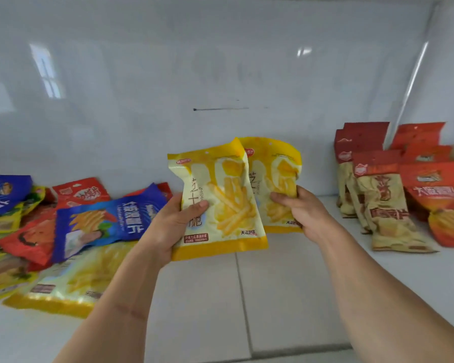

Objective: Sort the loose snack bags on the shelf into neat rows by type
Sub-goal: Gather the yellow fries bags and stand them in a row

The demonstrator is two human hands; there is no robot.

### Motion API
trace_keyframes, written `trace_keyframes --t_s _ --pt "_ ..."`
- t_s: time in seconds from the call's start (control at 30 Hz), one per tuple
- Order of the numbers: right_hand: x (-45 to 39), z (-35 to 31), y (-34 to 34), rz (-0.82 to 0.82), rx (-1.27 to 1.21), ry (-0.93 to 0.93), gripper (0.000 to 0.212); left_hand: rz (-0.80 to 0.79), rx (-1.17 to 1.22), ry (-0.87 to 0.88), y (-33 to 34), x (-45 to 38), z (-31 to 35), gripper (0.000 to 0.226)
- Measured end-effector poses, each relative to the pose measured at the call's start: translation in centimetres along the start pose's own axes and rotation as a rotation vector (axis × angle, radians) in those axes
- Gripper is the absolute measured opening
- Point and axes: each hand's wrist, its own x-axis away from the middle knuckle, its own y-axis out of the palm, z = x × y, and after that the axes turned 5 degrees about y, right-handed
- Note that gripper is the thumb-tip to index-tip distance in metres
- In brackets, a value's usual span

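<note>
My left hand (172, 226) grips a yellow fries bag (218, 203) upright by its left edge, thumb on the front. Just behind and to the right stands a second yellow fries bag (278, 179), which my right hand (302, 213) holds by its lower right side. Both bags are lifted above the middle of the white shelf (273, 297). A loose heap lies at the left: a blue bag (100, 226), red bags (29, 239) and a flat yellow bag (71, 281). At the right, dark red-and-tan bags (378, 200) and orange-red bags (435, 189) stand in rows.
A glossy white back wall (220, 87) closes the shelf behind. A side wall and corner post (414, 79) bound it at the right. Another blue bag (3, 195) and green-yellow bags (3, 273) lie at the far left edge.
</note>
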Motion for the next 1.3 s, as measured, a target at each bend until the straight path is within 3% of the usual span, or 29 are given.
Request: trace_keyframes --t_s 0.2,0.37,0.57,0.73,1.03,1.3 --pt "-2.8 1.6 -7.2 -0.002 0.038 0.002 0.059 0.009 -0.004 -0.043 6.7 -2.3 -3.1 0.042" --pt "-4.8 2.7 -9.5 0.017 0.037 -0.035 0.061 0.065 -0.018 -0.039 9.4 -3.9 -4.4 0.048" --pt "-7.6 3.4 -9.9 0.043 0.031 -0.077 0.048 0.072 -0.056 -0.045 10.1 -6.2 -4.8 0.056" --pt "-9.1 3.0 -10.2 0.037 0.065 -0.098 0.046 -0.054 -0.062 -0.088 10.8 -7.1 -4.6 0.048" --pt "-12.4 4.1 -8.6 0.124 0.193 -0.096 0.059 -0.036 -0.028 -0.109 9.7 -10.2 -6.5 0.05" --pt "-9.7 3.9 -9.7 0.2 0.256 -0.063 0.068 -0.012 -0.059 -0.099 13.3 -11.5 -7.7 0.04"
